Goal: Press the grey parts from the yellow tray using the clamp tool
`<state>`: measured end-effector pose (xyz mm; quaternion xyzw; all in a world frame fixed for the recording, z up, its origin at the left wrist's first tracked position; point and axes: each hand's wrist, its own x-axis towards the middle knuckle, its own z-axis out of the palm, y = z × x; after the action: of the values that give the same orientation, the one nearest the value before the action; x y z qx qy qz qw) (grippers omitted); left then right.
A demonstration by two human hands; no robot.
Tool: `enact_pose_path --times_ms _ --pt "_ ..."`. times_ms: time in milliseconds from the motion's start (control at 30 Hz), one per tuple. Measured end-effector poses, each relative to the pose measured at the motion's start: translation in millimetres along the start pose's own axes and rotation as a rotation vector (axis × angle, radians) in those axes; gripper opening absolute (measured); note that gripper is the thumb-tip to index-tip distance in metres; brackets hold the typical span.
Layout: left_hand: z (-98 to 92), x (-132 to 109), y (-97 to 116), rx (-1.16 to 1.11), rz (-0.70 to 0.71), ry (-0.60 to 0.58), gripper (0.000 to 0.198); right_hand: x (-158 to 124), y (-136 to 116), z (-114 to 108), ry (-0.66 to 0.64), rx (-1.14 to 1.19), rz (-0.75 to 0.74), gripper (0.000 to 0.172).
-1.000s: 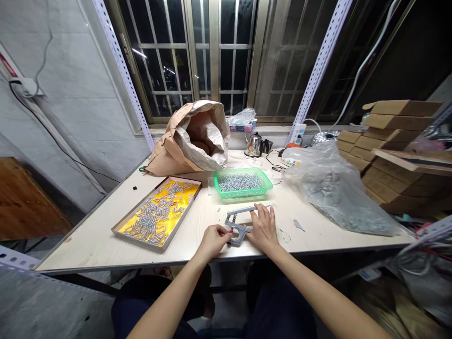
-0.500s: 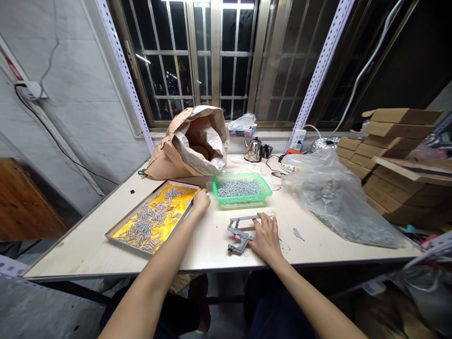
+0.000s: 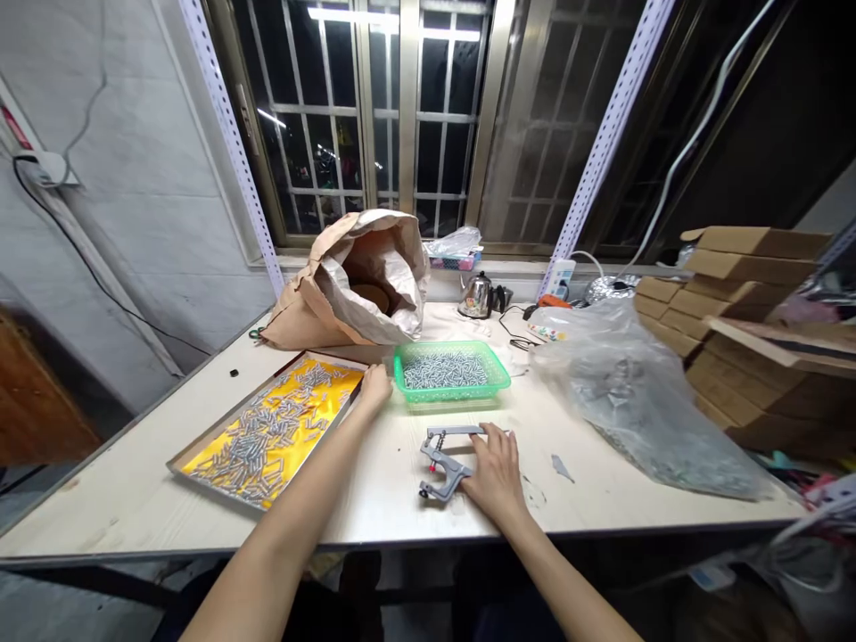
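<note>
Press [image 3: 441, 462], grey, lies flat on the table [image 3: 374, 504] near the front edge, about centre, with its small spring end to the left. Right hand [image 3: 493, 471] rests on the press's right side, fingers [image 3: 491, 434] slightly apart and laid over the top bar, not clamped round it. Left hand [image 3: 374, 388] is well apart from the press, up at the right corner of the tray [image 3: 201, 461], fingers bunched together. Cannot tell if they pinch anything. Tray has a yellow lining and loose metal pins [image 3: 260, 432] scattered over it. Green basket [image 3: 451, 392], just right of the left hand and behind the press, holds more pins. Paper sack [image 3: 354, 285] lies open behind the tray. Kettle [image 3: 476, 296] stands by the window. Clear plastic bag [image 3: 635, 392] slumps on the table's right part, cardboard boxes [image 3: 736, 294] stacked beyond it.
</note>
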<state>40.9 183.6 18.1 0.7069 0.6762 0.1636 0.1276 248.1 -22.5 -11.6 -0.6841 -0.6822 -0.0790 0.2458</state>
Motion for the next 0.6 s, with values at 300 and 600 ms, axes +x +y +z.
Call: enact_pose_path --times_ms 300,600 --pt "11.6 7.0 7.2 -0.003 -0.037 -0.041 0.033 -2.2 -1.7 -2.4 0.008 -0.021 0.000 0.051" --pt "5.8 15.6 16.2 -0.141 -0.022 -0.043 0.038 -2.1 -3.0 0.6 0.012 -0.024 -0.023 0.047"
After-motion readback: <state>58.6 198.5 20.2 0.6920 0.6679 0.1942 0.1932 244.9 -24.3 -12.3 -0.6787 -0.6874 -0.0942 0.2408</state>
